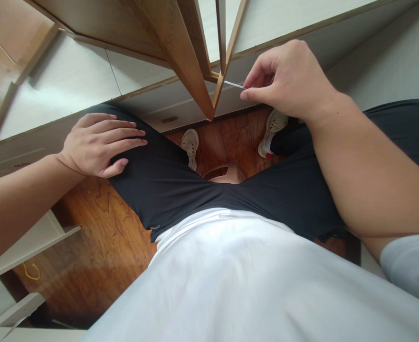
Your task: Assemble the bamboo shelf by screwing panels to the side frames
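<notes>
My right hand [284, 78] is closed, pinching one end of a thin metal rod [233, 84] between thumb and forefinger. The rod's other end meets the edge of a wooden frame [218, 92], close to its lower corner; whether it goes into the wood I cannot tell. This frame belongs to a brown wooden piece [181, 52] that juts toward me over the edge of a pale surface. Palm down, my left hand [100, 145] rests on my left thigh in dark trousers, its fingers stretched out and holding nothing.
The pale surface [77, 71] runs across in front of me, with drawer fronts [176, 102] below it. At the far left lies another wooden part [3, 71]. A brown seat [227, 173] shows between my legs. White shelving [31, 251] stands at lower left, by a yellow loop [31, 270].
</notes>
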{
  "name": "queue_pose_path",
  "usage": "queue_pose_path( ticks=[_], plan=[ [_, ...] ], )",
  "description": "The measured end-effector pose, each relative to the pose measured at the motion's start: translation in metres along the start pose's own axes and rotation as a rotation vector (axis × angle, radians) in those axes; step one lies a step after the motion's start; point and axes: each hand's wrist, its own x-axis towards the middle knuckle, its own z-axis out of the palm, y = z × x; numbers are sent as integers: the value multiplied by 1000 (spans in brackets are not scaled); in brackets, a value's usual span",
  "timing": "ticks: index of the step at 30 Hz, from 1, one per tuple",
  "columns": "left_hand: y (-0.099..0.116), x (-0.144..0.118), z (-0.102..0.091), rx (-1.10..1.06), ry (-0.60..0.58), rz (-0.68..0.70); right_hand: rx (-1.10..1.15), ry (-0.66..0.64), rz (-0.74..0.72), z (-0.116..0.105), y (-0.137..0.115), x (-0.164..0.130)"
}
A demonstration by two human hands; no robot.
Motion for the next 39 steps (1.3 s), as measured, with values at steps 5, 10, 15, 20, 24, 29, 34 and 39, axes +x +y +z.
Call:
queue_pose_path(
  ticks=[5,10,15,20,24,29,34,39],
  plan=[
    [0,0,-1,0,12,17,-9,-5,5,0,1,0],
    [-1,-3,1,-23,-51,-49,-23,3,5,1,0,-1],
    [1,-4,2,-27,-20,-86,-27,5,7,0,-2,-1],
    [2,-2,2,-21,-3,-67,-42,-2,-7,0,0,0],
    [2,-1,2,-9,24,-42,-64,2,-49,0,0,0],
    [1,-1,1,10,38,-25,-136,-11,-74,-2,-3,-1],
    [1,0,1,8,45,-11,-202,-24,-118,-3,-5,-1],
    [2,0,2,5,53,-17,-285,-7,-178,-1,-3,-2]
  ],
)
